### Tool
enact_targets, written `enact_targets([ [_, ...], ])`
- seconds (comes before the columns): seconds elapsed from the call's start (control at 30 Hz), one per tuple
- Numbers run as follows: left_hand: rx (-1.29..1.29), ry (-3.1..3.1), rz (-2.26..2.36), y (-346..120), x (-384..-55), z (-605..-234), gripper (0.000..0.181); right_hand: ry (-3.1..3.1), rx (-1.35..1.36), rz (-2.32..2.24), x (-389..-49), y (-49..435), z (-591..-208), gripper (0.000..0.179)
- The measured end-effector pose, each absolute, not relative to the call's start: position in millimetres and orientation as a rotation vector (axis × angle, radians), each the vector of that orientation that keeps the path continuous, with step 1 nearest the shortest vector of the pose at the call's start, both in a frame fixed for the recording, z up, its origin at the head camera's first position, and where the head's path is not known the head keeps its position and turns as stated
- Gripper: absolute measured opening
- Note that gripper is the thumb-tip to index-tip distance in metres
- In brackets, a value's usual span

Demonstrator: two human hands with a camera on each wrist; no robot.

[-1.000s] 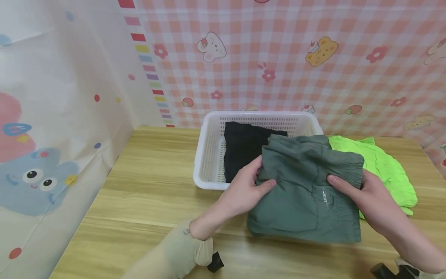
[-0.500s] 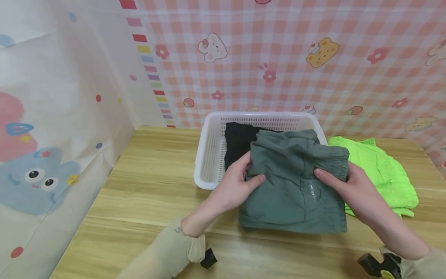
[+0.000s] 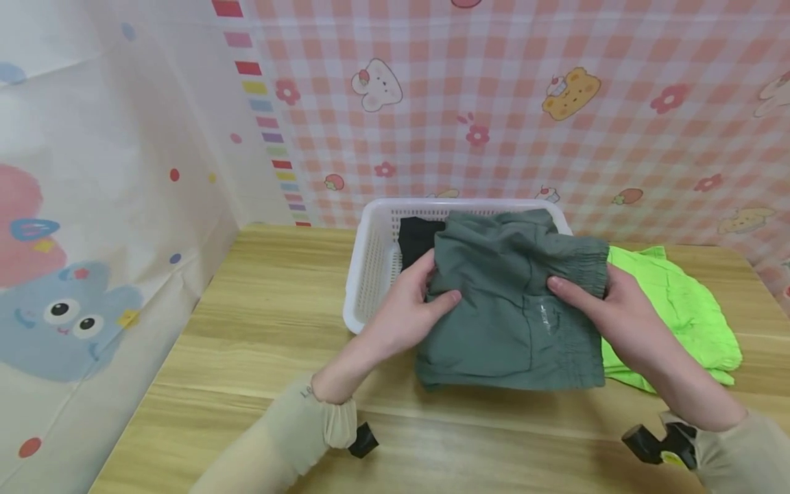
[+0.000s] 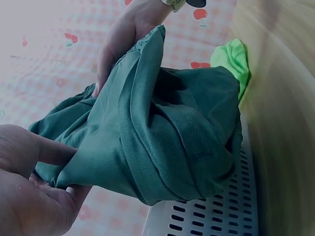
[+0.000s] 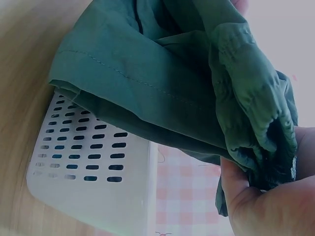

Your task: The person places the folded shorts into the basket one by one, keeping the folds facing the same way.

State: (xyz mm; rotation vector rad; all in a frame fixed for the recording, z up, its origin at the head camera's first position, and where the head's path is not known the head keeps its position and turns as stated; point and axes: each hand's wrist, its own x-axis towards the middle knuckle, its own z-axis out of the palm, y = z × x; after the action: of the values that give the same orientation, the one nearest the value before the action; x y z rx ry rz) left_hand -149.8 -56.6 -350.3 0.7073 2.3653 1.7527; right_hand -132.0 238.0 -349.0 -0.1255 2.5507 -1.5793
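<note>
Folded dark green shorts (image 3: 494, 309) with an elastic waistband hang between my two hands, partly over the white basket (image 3: 354, 274). On their left edge my left hand (image 3: 404, 309) pinches the cloth, thumb on top. My right hand (image 3: 629, 315) grips the waistband side, its thumb on the front near a small white print. The left wrist view shows the green shorts (image 4: 147, 123) in loose folded layers above the perforated basket. In the right wrist view, the right hand (image 5: 270, 201) pinches the gathered waistband. Black cloth (image 3: 420, 240) lies inside the basket, mostly covered from sight.
Bright green clothing (image 3: 685, 315) lies on the wooden table (image 3: 259, 309) to the right of the basket. A pink checked cloth (image 3: 481, 89) hangs behind the table. On the left hangs a white printed sheet (image 3: 123, 171).
Both hands have carried the dark green shorts left and away from me, further over the basket. They now cover more of the black cloth. The bright green clothing has stayed put.
</note>
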Motion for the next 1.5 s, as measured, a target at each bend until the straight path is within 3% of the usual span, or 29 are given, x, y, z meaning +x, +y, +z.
enact_targets([
  [0.57,0.703,2.492,1.681,-55.6,-166.7,-335.0,0.055,2.631,-0.136,-1.542,-153.1,229.6,-331.0,0.055],
  [0.87,0.656,2.542,1.649,-53.0,-176.5,-327.2,0.052,2.663,-0.157,-1.553,-164.9,230.0,-320.7,0.048],
  [1.17,0.64,2.549,1.659,-53.8,-182.4,-320.0,0.05,2.626,-0.18,-1.607,-174.7,229.1,-311.2,0.029],
  [1.5,0.719,2.577,1.737,-58.1,-189.3,-311.4,0.054,2.666,-0.179,-1.625,-180.0,223.6,-297.4,0.041],
])
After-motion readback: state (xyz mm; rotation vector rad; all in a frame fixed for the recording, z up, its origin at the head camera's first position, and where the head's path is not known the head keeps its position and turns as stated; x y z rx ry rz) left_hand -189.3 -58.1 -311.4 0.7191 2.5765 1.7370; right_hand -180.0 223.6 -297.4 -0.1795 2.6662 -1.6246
